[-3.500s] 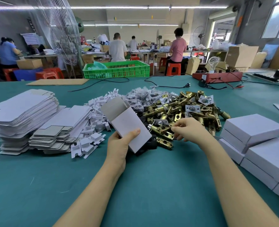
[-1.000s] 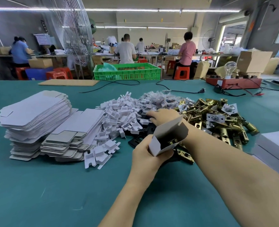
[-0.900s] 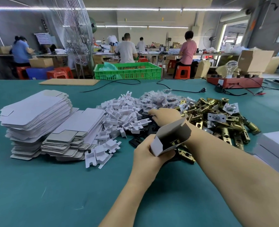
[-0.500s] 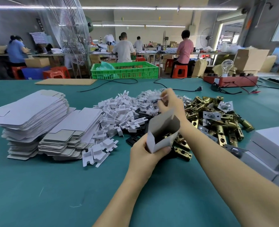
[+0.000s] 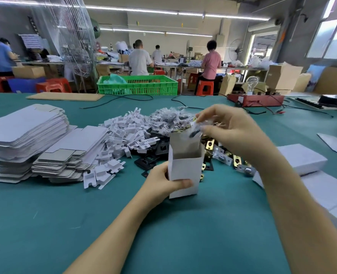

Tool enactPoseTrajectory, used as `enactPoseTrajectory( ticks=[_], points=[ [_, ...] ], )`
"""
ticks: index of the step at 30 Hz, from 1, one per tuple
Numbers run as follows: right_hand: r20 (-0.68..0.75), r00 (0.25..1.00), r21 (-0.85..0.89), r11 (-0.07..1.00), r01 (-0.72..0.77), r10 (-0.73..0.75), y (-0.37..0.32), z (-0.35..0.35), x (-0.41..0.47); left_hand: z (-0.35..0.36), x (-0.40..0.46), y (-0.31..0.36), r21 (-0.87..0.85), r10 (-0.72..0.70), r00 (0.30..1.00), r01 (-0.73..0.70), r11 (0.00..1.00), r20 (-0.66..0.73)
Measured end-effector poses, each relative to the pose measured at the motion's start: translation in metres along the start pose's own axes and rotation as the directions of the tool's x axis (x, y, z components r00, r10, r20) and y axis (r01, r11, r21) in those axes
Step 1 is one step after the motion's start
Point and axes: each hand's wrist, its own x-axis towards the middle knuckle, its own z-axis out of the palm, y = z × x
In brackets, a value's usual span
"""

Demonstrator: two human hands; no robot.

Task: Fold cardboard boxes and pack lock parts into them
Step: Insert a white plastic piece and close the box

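Both forearms reach in from the near edge over a broad bare stretch of teal felt table. The left hand grips a small white cardboard box, thumb across its front face and fingers behind, holding it upright with its open mouth up and rear flap raised. Just above that opening the right hand hangs with bent wrist, its fingertips pinching a small clear plastic packet with something dark inside; the packet is blurred.

Right of the forearm, closed white boxes sit in a block near the table's edge. Left of the box lie two fanned stacks of flat, grey-backed box blanks, then a loose heap of white die-cut card inserts. Behind the box are flat black plates, shiny brass latch parts and a mound of crinkled bagged parts. Farther back, black cables cross the felt before a green slatted crate.
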Motion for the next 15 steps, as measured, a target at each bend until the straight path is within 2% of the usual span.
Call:
enactPoseTrajectory(
  ticks=[3, 5, 9, 15],
  points=[
    [-0.043, 0.999, -0.111, 0.994, 0.013, -0.018, 0.004, 0.018, -0.002, 0.001, -0.001, 0.002, 0.001, 0.012, 1.000, -0.012, 1.000, -0.001],
    [-0.063, 0.998, -0.122, 0.992, 0.014, -0.021, 0.007, 0.027, -0.001, 0.002, 0.000, 0.002, 0.013, 0.019, 1.000, -0.019, 1.000, 0.004],
    [0.031, 0.999, -0.125, 0.992, -0.019, 0.023, 0.011, 0.035, 0.003, 0.000, 0.000, 0.000, -0.018, 0.045, 0.999, -0.045, 0.999, 0.024],
    [0.028, 1.000, -0.271, 0.963, 0.003, 0.005, 0.018, 0.028, 0.005, -0.001, 0.002, -0.003, -0.032, 0.048, 0.998, -0.047, 0.998, 0.043]
  ],
)
